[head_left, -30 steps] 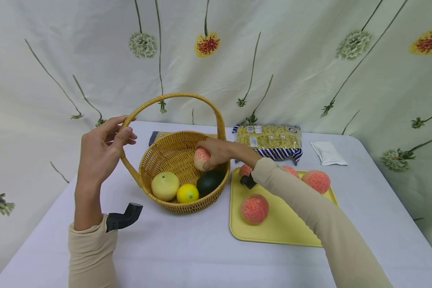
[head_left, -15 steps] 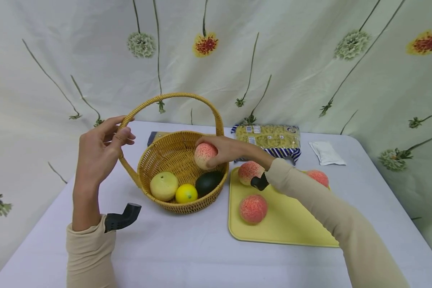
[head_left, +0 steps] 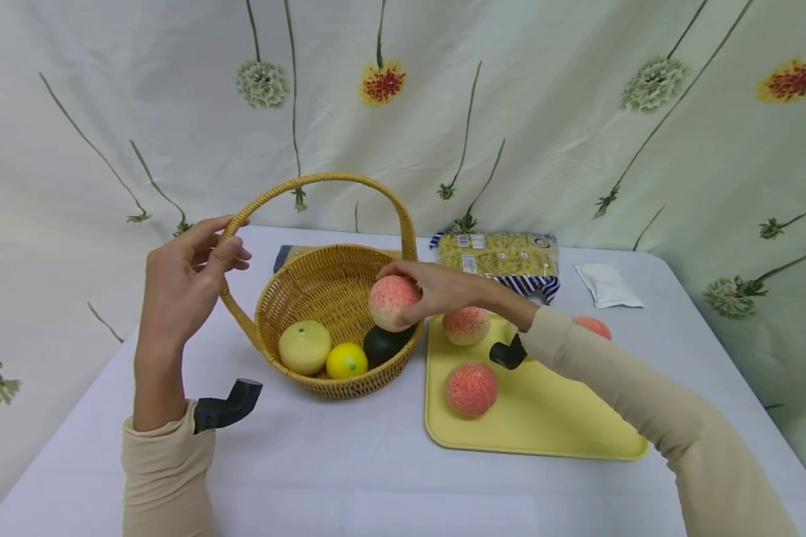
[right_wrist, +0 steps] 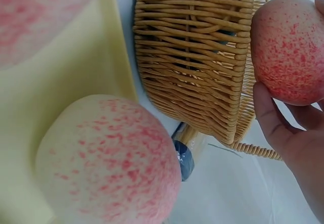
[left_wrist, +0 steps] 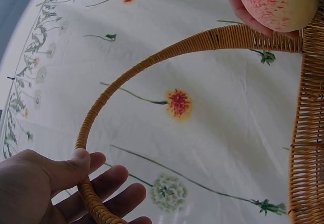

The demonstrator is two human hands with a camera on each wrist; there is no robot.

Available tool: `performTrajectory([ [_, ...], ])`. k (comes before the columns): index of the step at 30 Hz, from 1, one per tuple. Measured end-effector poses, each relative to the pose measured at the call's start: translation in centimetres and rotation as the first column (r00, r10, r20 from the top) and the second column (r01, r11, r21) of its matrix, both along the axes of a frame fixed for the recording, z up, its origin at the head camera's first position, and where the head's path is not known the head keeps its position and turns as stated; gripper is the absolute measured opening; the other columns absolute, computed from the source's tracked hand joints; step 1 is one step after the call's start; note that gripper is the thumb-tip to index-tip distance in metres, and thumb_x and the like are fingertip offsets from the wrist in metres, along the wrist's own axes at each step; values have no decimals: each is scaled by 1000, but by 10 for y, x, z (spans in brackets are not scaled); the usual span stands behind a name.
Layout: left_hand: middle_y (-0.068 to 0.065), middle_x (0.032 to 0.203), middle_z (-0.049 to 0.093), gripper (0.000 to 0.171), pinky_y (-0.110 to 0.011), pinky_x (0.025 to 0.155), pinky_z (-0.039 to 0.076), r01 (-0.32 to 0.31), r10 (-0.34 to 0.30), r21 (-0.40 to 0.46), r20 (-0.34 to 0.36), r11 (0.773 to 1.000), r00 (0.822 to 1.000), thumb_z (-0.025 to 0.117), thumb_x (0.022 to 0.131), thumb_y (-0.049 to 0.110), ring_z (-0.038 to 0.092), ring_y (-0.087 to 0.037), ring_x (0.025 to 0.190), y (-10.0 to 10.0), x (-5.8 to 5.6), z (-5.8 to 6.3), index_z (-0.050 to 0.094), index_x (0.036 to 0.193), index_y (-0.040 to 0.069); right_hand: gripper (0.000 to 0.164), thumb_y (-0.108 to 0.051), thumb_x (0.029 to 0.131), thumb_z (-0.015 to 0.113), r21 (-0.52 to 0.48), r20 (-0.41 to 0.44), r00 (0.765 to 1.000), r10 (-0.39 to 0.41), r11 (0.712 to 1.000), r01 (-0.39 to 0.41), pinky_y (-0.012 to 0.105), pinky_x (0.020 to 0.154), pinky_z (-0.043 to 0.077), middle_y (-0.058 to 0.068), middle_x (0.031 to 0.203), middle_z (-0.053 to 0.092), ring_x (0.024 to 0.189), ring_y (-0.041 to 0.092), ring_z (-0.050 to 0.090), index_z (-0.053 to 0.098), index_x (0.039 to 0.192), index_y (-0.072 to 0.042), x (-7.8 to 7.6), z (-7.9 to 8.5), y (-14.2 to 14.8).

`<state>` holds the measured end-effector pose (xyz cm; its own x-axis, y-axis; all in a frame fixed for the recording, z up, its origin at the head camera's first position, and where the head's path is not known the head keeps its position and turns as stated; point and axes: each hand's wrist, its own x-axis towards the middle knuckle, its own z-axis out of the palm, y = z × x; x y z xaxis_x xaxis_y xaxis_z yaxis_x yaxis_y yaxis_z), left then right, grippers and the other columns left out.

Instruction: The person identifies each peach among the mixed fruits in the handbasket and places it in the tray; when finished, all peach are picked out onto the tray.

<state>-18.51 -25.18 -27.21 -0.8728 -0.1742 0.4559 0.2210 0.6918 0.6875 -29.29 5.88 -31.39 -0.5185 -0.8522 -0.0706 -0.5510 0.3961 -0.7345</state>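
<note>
My left hand (head_left: 184,287) holds the left side of the wicker basket's arched handle, thumb on one side and fingers on the other. The wicker basket (head_left: 295,283) stands on the table. Over its right side, my right hand (head_left: 443,289) grips a pink-speckled peach (head_left: 394,302) between thumb and fingers. In the right wrist view this peach (right_wrist: 289,49) is right at the basket's rim. Inside the basket lie a pale yellow-green round fruit (head_left: 305,347), a yellow lemon (head_left: 346,361) and a dark green avocado-like fruit (head_left: 384,344), partly covered by the held peach.
Right of the basket, a yellow tray (head_left: 544,418) bears a front peach (head_left: 472,389), a back peach (head_left: 466,326) and another peach (head_left: 594,326) half hidden by my sleeve. Behind are a pasta bag (head_left: 500,255) and a white packet (head_left: 608,285).
My right hand has lifted the peach from inside the basket and brought it right and nearer, over the basket's right side. The left hand keeps its hold on the handle.
</note>
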Motion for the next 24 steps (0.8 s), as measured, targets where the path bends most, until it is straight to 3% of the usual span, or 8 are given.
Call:
performTrajectory([
  [13, -8, 90, 69, 35, -9, 67, 46, 1, -1, 5, 0, 1000, 1000, 57, 96, 25, 60, 7, 75, 0, 0, 0, 61, 130, 15, 66, -22, 81, 71, -62, -17, 999, 35, 997, -36, 39, 89, 50, 7, 131, 51, 109, 21, 54, 43, 139, -9, 10, 1, 29],
  [24, -10, 91, 69, 35, -8, 67, 45, 6, -6, 1, -6, 1000, 1000, 58, 96, 24, 60, 8, 75, 0, -1, 1, 61, 130, 14, 65, -25, 81, 73, -26, 7, 1000, -13, 1000, 13, 37, 91, 49, 2, 129, 52, 110, 18, 55, 44, 139, -17, 21, 1, 65],
])
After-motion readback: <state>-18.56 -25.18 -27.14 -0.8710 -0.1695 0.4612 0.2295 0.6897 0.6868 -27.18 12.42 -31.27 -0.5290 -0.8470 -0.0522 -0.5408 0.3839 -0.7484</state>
